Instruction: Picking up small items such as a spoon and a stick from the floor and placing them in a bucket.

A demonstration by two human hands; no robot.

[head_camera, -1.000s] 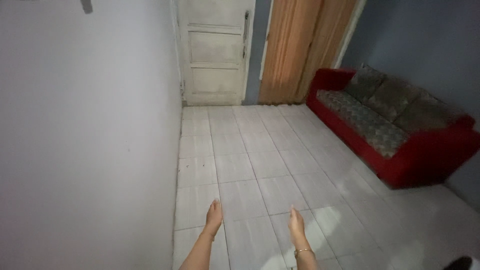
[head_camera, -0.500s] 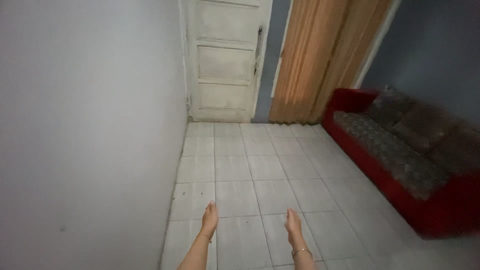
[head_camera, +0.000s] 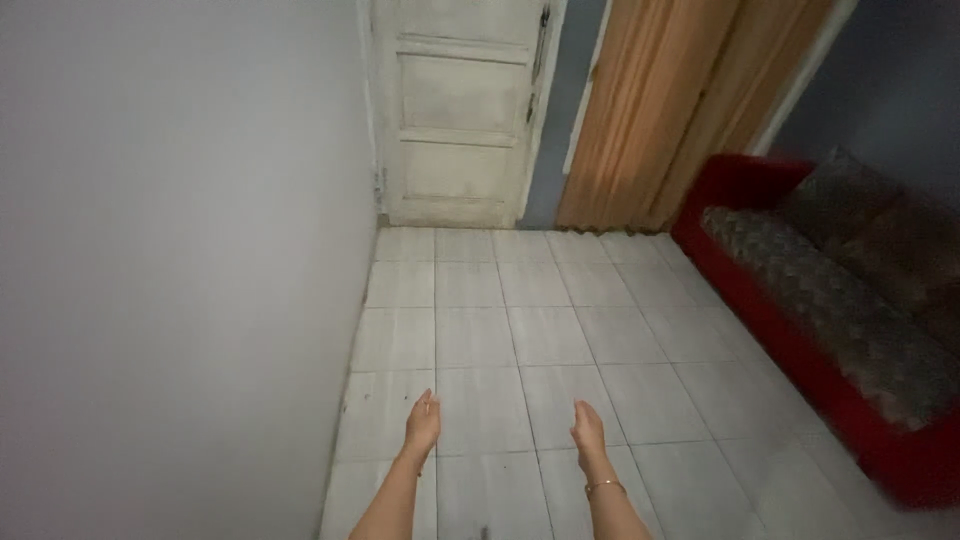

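No packages, labels, signs or screens show anywhere around the white panelled door point(head_camera: 462, 110); beside it there are only bare wall, tiled floor and a sofa

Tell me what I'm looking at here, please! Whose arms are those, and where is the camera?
The camera sits on a person's head and looks down and ahead, so you see the room just as that person sees it. The two bare arms at the bottom are that person's own. The left hand and the right hand are both held out open over the floor, and neither one holds anything. There is a thin bracelet on the right wrist. Under the hands is a pale tiled floor. A plain wall runs along the left side. Straight ahead stands a worn white door, with an orange-brown curtain beside it. On the right is a red sofa with patterned cushions.
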